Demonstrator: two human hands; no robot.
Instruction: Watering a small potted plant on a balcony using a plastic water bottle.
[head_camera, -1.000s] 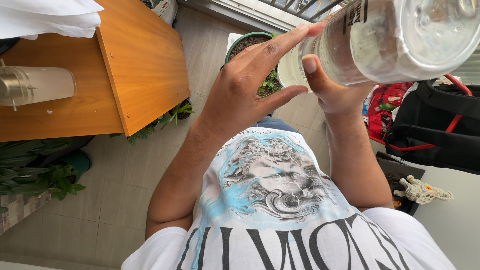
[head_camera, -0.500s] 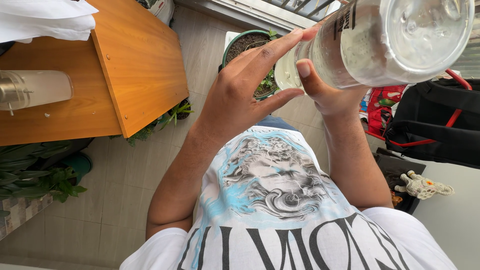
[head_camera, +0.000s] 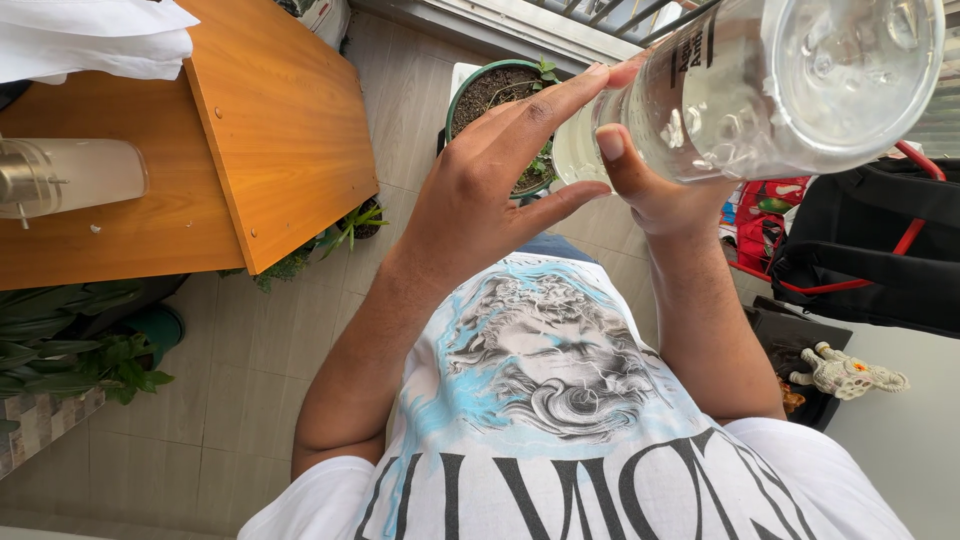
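bottle: big clear plastic bottle (head_camera: 770, 85), tipped on its side up high at the far right, base toward the camera
right hand (head_camera: 655, 185): fingers wrapped round the bottle, thumb on the near side
left hand (head_camera: 480, 190): fingers spread, tips resting on the bottle's neck end
below: potted plant (head_camera: 500, 100) on the floor
tip: I'd keep the left hand steadying it, tilt slow

Single view, worn on head, aimed steeply down along chest to tiled floor (head_camera: 250, 400). Very close to raised clear bottle (head_camera: 790, 80), base toward lens, filling upper right. Wooden table (head_camera: 270, 130) at upper left, plant pot (head_camera: 480, 90) below centre top. No second view.
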